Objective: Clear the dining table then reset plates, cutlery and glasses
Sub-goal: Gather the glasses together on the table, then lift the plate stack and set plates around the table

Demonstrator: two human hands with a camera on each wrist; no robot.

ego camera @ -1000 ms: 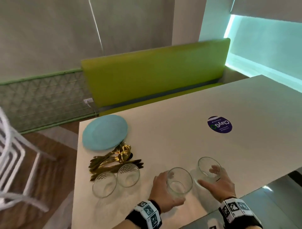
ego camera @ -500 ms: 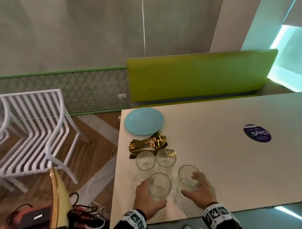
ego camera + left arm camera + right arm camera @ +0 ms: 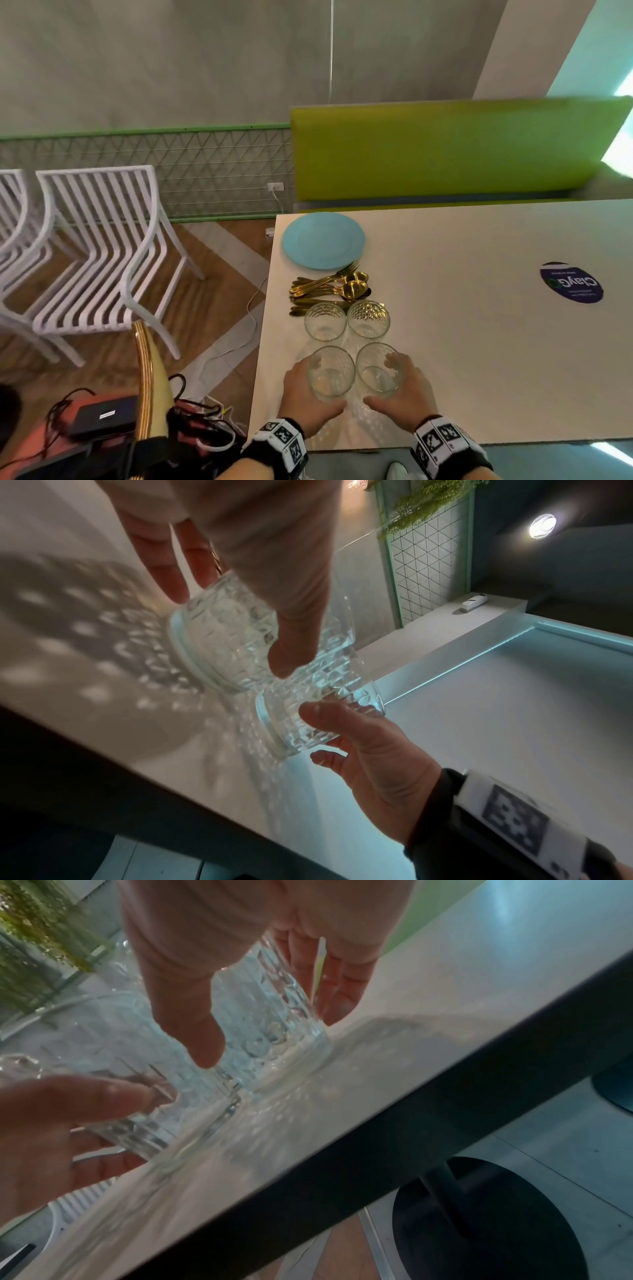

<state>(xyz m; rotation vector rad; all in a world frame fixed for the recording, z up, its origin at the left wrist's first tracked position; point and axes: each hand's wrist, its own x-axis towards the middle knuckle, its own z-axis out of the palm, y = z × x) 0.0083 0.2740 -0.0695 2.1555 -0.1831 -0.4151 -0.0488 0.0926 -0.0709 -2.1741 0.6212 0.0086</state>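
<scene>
The left hand (image 3: 310, 399) and right hand (image 3: 406, 394) each gripped a cut-glass tumbler (upright, side by side), the left tumbler (image 3: 330, 371) and right tumbler (image 3: 380, 366) just near of the two set-down tumblers (image 3: 346, 320).

Grey wall (image 3: 171, 61), green bench (image 3: 445, 150), white slatted chairs (image 3: 96, 246), wood floor (image 3: 212, 274), triangle-mesh panel (image 3: 205, 171)
</scene>
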